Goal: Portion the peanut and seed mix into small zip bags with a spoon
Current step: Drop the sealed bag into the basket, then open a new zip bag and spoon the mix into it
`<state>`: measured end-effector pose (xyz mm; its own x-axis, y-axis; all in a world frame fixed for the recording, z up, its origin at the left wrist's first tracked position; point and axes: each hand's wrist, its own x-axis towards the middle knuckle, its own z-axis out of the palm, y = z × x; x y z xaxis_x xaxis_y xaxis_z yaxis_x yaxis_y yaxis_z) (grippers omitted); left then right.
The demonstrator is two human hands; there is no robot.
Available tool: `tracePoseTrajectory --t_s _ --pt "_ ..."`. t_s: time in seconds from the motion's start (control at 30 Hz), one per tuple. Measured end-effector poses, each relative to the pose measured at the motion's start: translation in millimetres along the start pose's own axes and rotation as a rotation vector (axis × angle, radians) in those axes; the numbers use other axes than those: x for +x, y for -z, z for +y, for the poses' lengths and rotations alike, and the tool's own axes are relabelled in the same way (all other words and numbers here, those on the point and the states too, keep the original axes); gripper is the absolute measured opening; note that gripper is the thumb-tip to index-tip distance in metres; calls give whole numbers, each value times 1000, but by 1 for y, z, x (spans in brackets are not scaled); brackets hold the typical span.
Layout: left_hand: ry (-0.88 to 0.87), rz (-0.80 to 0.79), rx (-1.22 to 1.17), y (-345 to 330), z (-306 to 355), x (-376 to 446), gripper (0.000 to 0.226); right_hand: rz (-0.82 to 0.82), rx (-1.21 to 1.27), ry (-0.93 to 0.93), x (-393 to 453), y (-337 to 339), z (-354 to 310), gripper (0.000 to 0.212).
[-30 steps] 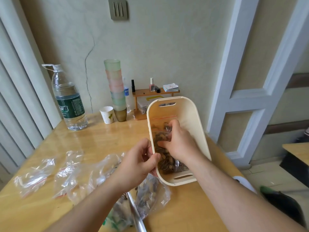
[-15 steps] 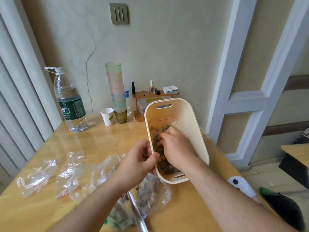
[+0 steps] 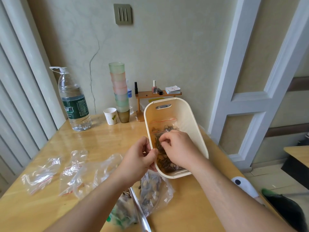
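Observation:
A cream plastic basket (image 3: pixel 195 128) stands tilted on the wooden table (image 3: pixel 103 136), with filled zip bags of peanut and seed mix (image 3: pixel 164 129) inside. My right hand (image 3: pixel 178 146) reaches into the basket, fingers curled on a filled bag. At the basket's near left rim, my left hand (image 3: pixel 138 158) grips the wall. Below the hands lies a large clear bag of mix (image 3: pixel 150 191) with a metal spoon handle (image 3: pixel 138 210) across it. Empty small zip bags (image 3: pixel 40 178) lie at the left.
A large water bottle (image 3: pixel 73 101), a paper cup (image 3: pixel 110 116) and a stack of coloured cups (image 3: pixel 119 91) stand at the back by the wall. A small wooden shelf (image 3: pixel 157 94) with little bottles sits behind the basket. The table's right edge runs close beside the basket.
My right hand has slid toward the basket's far end over the filled bags. The basket has shifted slightly and my left hand keeps its hold on the rim.

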<state>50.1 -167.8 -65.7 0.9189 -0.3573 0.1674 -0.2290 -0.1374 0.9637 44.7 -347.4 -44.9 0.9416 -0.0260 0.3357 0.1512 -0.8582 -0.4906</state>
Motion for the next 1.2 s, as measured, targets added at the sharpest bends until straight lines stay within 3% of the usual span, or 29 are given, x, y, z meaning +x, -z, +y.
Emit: tracePoseTrajectory --t_s 0.43,0.57,0.73,0.9,1.0,1.1,1.2 --pt "112 108 -23 -1 4 53 18 293 56 221 -37 -13 -4 15" --pt "93 99 144 8 5 37 23 251 64 229 -28 -14 -9 22" --pt "-67 -50 357 34 -2 -24 7 204 26 219 -18 -17 -10 13" --pt "-186 55 692 97 -10 -55 10 387 -7 324 -19 -29 -39 10" --pt "-161 188 804 140 -25 -66 12 204 103 425 -30 -54 -66 11" --pt "-48 359 797 176 -44 -82 19 -50 144 392 -36 -89 -72 14" --pt "89 321 869 199 -70 -98 30 -140 156 366 -34 -109 -72 16"
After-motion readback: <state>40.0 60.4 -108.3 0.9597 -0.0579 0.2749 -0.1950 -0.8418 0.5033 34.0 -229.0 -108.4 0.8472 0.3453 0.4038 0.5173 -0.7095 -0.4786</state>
